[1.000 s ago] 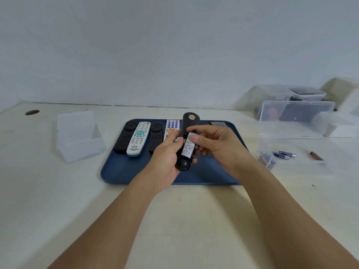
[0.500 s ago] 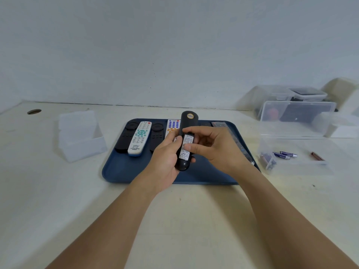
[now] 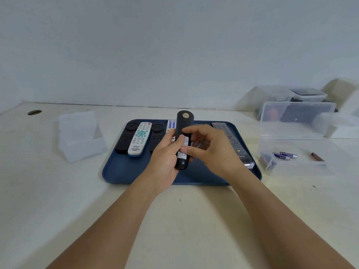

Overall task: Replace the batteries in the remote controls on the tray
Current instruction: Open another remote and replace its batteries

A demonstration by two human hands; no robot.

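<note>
Black remote (image 3: 182, 141), back side up, held above the blue tray (image 3: 124, 171) in the head view; left hand (image 3: 167, 158) wraps its lower half with the thumb laid along the left edge, so that grip is closed round the body. Right hand (image 3: 211, 150) curls in from the right, thumb pressing on the white label (image 3: 183, 147) of the battery cover, fingers bent behind the far edge: a narrow grip on the remote. Step in hand looks like sliding the cover off: keep the left hold firm and low, push with the thumb along the remote's length toward its rounded bottom end, not down into it, or the cover may jam. Remote is long, slim, glossy, with a round gold sticker near the top; probably slippery. On the tray lie two more black remotes, a white one (image 3: 139, 139), a part-hidden white one with blue keys (image 3: 171, 126) and a grey one (image 3: 233, 140). Loose batteries (image 3: 284, 155) sit in a clear box (image 3: 295, 167) on the counter (image 3: 58, 191), right of the tray.
</note>
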